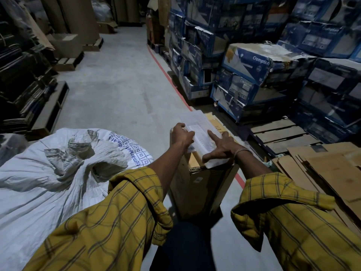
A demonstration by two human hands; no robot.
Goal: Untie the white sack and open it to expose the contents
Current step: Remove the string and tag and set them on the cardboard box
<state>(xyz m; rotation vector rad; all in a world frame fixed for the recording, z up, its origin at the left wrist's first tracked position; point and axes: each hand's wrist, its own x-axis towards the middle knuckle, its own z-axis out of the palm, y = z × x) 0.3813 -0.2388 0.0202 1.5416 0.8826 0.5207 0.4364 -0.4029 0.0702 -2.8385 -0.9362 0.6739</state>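
A large white woven plastic sack (48, 173) with blue printed lettering lies on the grey concrete floor (117, 90) at the lower left, its neck still gathered into a twisted knot (74, 151) on top. Neither hand touches it.

Both hands are to the right of the sack, on a clear, flat plastic case (199, 133) that rests on top of an upright brown cardboard carton (197, 184). The left hand (182, 135) curls its fingers (190, 133) over the case's left edge, gripping it. The right hand (220, 148) lies spread and flat on the case's top, fingers extended, thumb (210, 157) against the near end; it presses rather than grips. A thin band circles the right wrist. Both arms wear rolled yellow checked sleeves (121, 208).

A red line (166, 73) runs along the floor beside stacked blue printed cartons (259, 61) on the right. Flattened brown cardboard sheets (328, 167) lie at the right edge.
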